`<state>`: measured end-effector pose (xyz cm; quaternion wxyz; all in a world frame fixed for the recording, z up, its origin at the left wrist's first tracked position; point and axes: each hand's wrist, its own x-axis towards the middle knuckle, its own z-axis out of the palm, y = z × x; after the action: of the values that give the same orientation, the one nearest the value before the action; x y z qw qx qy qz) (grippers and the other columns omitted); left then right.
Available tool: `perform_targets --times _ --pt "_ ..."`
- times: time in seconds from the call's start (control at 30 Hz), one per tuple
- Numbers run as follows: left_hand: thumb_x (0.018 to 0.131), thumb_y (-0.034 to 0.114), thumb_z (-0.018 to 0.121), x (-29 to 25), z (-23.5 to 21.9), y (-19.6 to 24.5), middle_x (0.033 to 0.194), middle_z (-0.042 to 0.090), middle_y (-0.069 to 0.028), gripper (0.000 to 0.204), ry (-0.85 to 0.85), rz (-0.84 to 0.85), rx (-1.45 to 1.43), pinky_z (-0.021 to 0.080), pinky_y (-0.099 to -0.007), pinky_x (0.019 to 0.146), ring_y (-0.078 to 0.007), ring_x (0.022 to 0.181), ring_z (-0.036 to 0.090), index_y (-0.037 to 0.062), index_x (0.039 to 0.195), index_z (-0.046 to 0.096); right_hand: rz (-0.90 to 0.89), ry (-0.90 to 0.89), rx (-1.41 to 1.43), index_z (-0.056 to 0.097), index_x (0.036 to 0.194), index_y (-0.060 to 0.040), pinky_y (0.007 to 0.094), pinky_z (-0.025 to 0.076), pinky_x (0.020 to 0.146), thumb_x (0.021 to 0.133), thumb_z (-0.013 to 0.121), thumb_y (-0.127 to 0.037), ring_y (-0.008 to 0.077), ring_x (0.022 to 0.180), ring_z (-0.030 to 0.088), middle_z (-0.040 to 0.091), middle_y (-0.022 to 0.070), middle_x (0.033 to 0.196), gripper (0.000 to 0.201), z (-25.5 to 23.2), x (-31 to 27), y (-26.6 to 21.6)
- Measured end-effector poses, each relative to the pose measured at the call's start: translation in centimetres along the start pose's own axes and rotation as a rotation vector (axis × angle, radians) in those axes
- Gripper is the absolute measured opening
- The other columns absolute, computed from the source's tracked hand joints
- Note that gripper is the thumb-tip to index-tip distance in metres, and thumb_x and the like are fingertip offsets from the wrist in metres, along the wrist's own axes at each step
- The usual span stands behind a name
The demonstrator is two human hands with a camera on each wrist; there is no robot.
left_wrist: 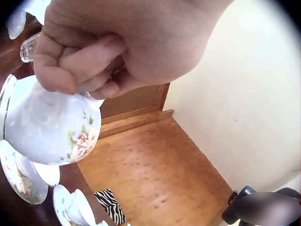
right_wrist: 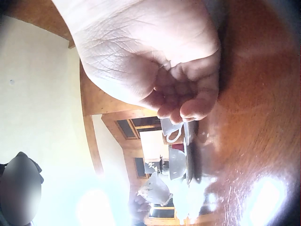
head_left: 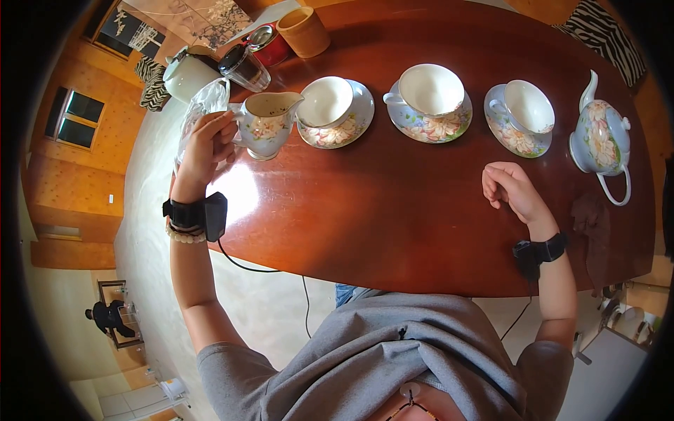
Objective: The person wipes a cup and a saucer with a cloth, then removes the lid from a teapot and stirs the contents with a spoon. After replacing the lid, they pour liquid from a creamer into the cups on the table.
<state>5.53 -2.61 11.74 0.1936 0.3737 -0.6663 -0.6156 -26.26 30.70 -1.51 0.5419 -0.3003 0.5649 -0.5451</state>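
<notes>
My left hand (head_left: 203, 151) grips the handle of a floral porcelain creamer (head_left: 263, 130); its spout points right and overlaps the rim of the leftmost teacup (head_left: 326, 102) in the head view. In the left wrist view, curled fingers (left_wrist: 89, 61) sit at the handle side of the creamer (left_wrist: 51, 122). Two more teacups (head_left: 432, 88) (head_left: 530, 105) stand on floral saucers along the table. My right hand (head_left: 514, 191) rests near the rightmost saucer (head_left: 516, 144), its fingers loosely curled with nothing in them. A matching teapot (head_left: 600, 137) stands at the far right.
Behind the creamer are a clear plastic bag (head_left: 196, 119), a black-lidded glass jar (head_left: 246, 69), a red tin (head_left: 269, 45), a wooden cup (head_left: 303, 34) and a pale pot (head_left: 189, 76). The table's (head_left: 393, 224) curved front edge runs before my body. A black cable (head_left: 246, 266) hangs from the left wrist.
</notes>
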Motion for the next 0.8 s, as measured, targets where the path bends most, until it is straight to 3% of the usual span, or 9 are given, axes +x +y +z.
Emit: perform_targets --times 0.33,0.53,0.67,0.8 --pt "0.093 0.023 0.046 0.2 0.8 -1.7 0.057 0.032 0.006 0.026 -0.062 -0.027 0.061 0.03 -0.0224 0.04 -0.0043 0.038 0.027 0.0103 0.071 0.043 -0.002 -0.004 -0.001 0.042 0.063 -0.007 0.0219 0.038 0.046 0.094 0.043 -0.021 0.0093 0.056 0.045 0.046 0.0024 0.062 0.034 0.1 -0.1 -0.2" --pt "0.094 0.023 0.044 -0.3 3.5 -3.1 0.057 0.031 0.0053 0.03 -0.041 0.131 -0.252 0.028 -0.0231 0.039 -0.0051 0.038 0.024 0.013 0.067 0.037 0.005 -0.001 0.021 0.042 0.063 -0.0075 0.0223 0.038 0.047 0.094 0.043 -0.022 0.0093 0.057 0.045 0.046 0.0022 0.062 0.034 0.1 -0.1 -0.3" --pt "0.095 0.025 0.041 -0.1 6.8 -3.7 0.058 0.026 0.0048 0.028 -0.177 0.288 -0.456 0.023 -0.0226 0.042 -0.0053 0.038 0.02 0.0141 0.07 0.035 0.003 -0.011 0.054 0.042 0.063 -0.0079 0.0225 0.037 0.048 0.094 0.044 -0.022 0.0098 0.057 0.045 0.046 0.0022 0.062 0.034 -0.1 -0.1 -0.1" --pt "0.094 0.023 0.042 0.7 9.5 -2.6 0.057 0.026 0.0055 0.027 -0.299 0.298 -0.498 0.021 -0.0221 0.04 -0.0046 0.038 0.02 0.0132 0.07 0.036 -0.002 0.007 0.075 0.043 0.064 -0.0075 0.0231 0.038 0.048 0.094 0.044 -0.022 0.0107 0.057 0.046 0.046 0.0027 0.062 0.033 -0.1 -0.1 0.0"
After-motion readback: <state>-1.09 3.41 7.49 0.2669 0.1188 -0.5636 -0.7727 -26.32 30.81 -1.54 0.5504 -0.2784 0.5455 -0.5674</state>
